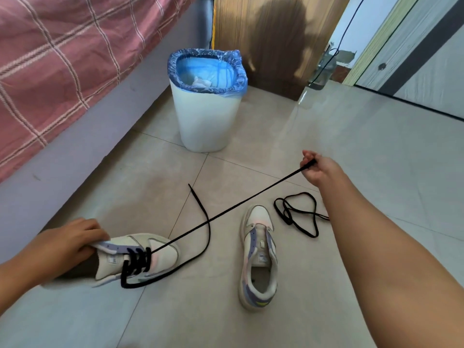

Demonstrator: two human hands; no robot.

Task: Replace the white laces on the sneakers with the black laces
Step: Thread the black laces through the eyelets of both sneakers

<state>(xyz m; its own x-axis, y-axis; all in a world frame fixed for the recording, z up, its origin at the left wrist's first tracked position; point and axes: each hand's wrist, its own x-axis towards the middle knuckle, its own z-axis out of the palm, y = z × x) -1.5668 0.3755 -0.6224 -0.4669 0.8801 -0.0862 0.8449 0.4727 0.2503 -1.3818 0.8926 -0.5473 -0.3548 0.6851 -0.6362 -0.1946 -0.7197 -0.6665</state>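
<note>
A white sneaker (160,252) with purple trim lies on its side at the lower left, partly threaded with a black lace (226,212). My left hand (67,241) grips its heel and collar. My right hand (316,169) pinches one end of that lace and holds it taut, stretched up to the right. The lace's other end curves loose over the floor toward the bin. A second sneaker (258,259) stands upright in the middle with no lace in it. Beside its toe lies a second black lace (298,214) in a loose tangle.
A white waste bin (208,116) with a blue liner stands behind the shoes. A bed with a pink checked cover (57,66) runs along the left. A wooden cabinet (273,41), a clear water bottle (324,71) and a door frame are at the back right. The floor is pale tile.
</note>
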